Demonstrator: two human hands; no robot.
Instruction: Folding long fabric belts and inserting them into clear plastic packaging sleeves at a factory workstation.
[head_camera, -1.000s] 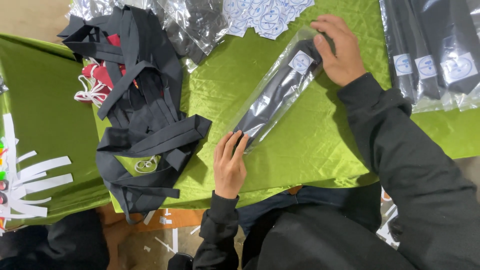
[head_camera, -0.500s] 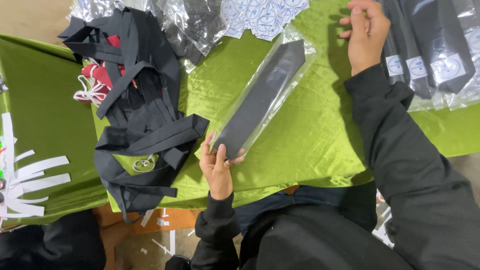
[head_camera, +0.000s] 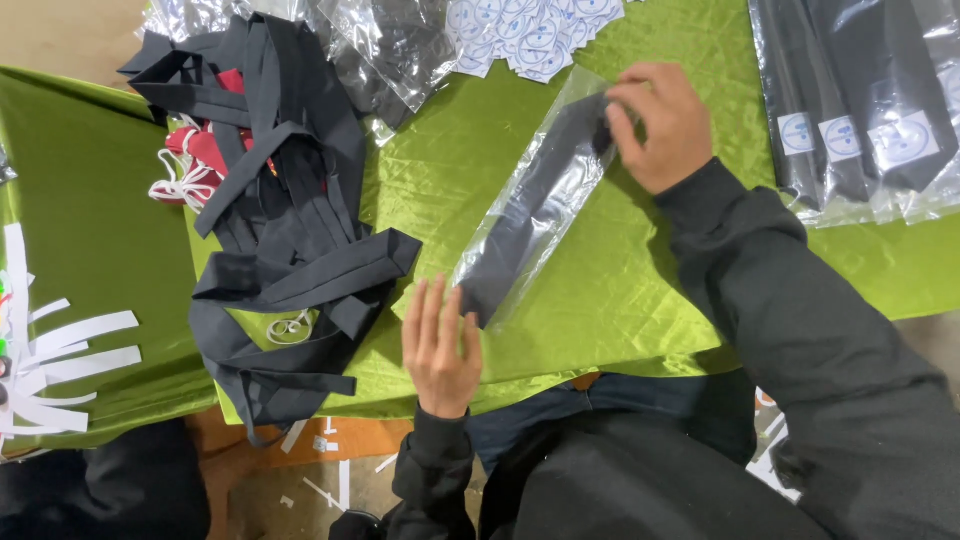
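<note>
Now one black tie (head_camera: 530, 215) lies slantwise on the counter (head_camera: 640, 300), inside a clear bag (head_camera: 520, 250). The right hand (head_camera: 660, 125) has its grip pinched on the bag's far, open end, thumb and fingers closed over the plastic and the tie's top. The left hand (head_camera: 440, 345) lies flat and unclenched, fingers stretched out, fingertips just touching the bag's near corner; it grasps nothing.

As for progress: this tie looks fully slid into its bag, since dark cloth fills nearly the whole sleeve. I see no round sticker on it, whereas the finished packs (head_camera: 860, 100), just right of the right hand's grip, each carry one. So sealing and labelling seem left for this piece. Sheets of round stickers (head_camera: 530, 30) sit just beyond the right grip, to its left.

Much remains overall. A heap of loose black ties (head_camera: 290, 220) lies left of both grips, unbagged, with a bit of red cloth (head_camera: 205, 150) among it. Empty clear bags (head_camera: 390, 45) lie beyond that heap. White paper strips (head_camera: 60, 350) lie far left of the left hand.
</note>
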